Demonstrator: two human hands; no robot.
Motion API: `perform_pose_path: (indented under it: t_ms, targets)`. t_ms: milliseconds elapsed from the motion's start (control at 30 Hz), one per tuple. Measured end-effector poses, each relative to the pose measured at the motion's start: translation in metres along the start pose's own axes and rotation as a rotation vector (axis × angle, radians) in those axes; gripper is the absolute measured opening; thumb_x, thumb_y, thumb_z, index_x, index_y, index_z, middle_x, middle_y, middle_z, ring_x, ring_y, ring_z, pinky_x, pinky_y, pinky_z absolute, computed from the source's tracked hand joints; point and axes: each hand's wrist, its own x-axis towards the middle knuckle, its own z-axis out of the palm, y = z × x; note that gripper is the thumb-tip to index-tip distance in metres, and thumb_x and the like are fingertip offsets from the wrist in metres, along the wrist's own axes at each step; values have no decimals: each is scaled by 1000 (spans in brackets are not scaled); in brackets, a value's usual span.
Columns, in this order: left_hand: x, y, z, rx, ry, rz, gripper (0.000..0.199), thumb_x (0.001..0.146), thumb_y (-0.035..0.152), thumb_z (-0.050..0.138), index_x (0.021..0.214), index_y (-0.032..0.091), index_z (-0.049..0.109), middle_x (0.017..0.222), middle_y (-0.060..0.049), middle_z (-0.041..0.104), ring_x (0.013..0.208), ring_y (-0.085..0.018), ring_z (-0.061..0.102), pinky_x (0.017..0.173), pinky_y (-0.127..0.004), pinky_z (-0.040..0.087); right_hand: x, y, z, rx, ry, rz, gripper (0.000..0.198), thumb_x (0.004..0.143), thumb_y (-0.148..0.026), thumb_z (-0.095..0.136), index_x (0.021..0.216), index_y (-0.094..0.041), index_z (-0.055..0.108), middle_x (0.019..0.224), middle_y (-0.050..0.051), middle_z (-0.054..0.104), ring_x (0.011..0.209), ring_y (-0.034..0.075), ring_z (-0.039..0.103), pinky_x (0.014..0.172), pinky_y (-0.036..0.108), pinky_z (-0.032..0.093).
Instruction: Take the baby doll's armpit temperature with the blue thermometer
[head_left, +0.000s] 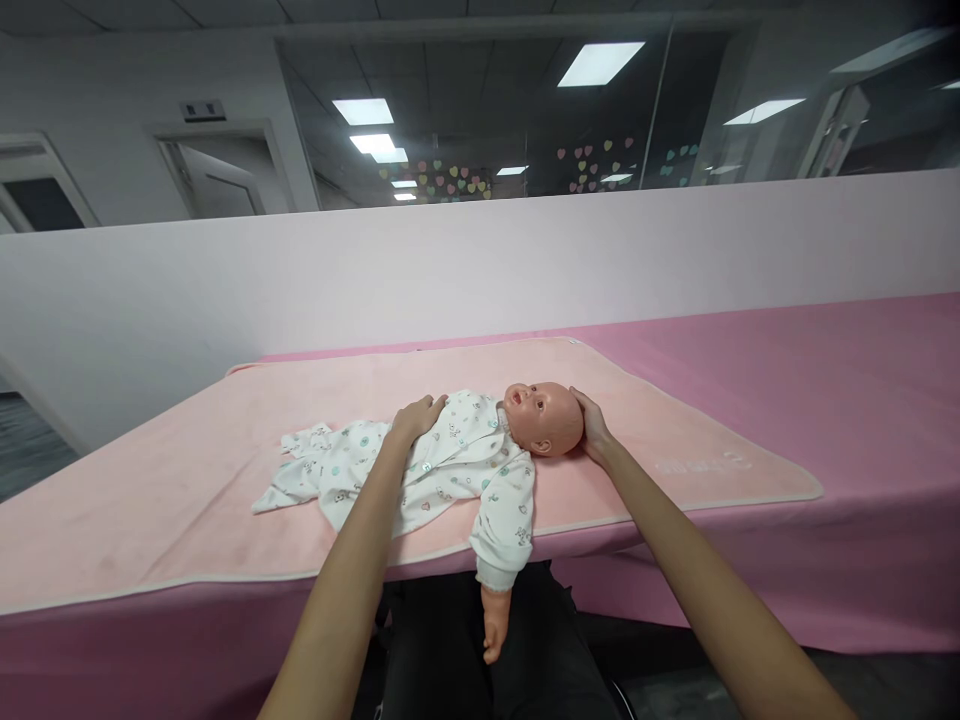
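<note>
A baby doll (pixel 546 418) lies on its back on a peach mat (pixel 187 520), its head toward the right. It wears a white printed romper (pixel 457 450) whose legs spread flat to the left. My left hand (pixel 420 415) rests on the doll's torso, fingers lying over the far side and partly hidden. Around the crown of the head, my right hand (pixel 592 425) is cupped, with some fingers out of sight behind it. The doll's near arm (pixel 495 610) hangs over the table's front edge above my lap.
A pink cloth (pixel 862 400) covers the table under the mat. Along the back runs a low white partition (pixel 480 270). Beyond it are a glass window (pixel 487 110) with heart stickers and a door (pixel 217 180). My dark-trousered legs (pixel 442 650) are below the front edge.
</note>
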Motion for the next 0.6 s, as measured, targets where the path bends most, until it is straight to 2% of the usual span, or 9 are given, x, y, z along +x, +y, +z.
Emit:
perform_pose_path:
  t_ms: [100,200,300,367,500,600]
  targets:
    - [-1,1,0,0,-2,0,64,80,66,9,95,21,52,108,-11,62,99,-30,56,84,-42,39,10,3,-16,-28,225,-75,43,75,-55,47,97,-21,62,92,6,69,95,26,61,83,42,49]
    - [0,1,-1,1,-5,0,65,79,66,9,95,21,52,108,-11,62,98,-30,56,84,-42,39,20,3,-32,15,477,-190,37,75,-52,47,96,-23,58,96,5,67,97,23,61,84,38,49]
    - [1,0,0,3,-5,5,65,79,67,8,95,21,52,108,-11,62,98,-30,56,84,-41,39,22,2,-33,45,554,-265,35,77,-50,46,98,-25,56,103,5,65,101,20,59,88,34,47]
    - [1,0,0,5,-4,3,66,79,67,8,95,21,52,108,-11,62,98,-30,56,83,-41,39,17,2,-24,17,435,-222,36,76,-50,47,100,-25,58,101,4,66,101,21,59,89,35,47]
    - [1,0,0,4,-1,-2,66,79,67,8,96,22,53,110,-11,61,100,-31,56,83,-42,40,-3,-2,3,-1,-25,-1,52,76,-57,43,107,-19,61,101,7,67,99,29,60,87,44,46]
    - [0,0,0,-2,0,-3,66,79,67,9,98,22,52,112,-10,60,102,-31,55,84,-42,40,-16,-7,15,26,-115,22,55,77,-58,41,110,-18,60,105,9,66,101,30,59,89,47,45]
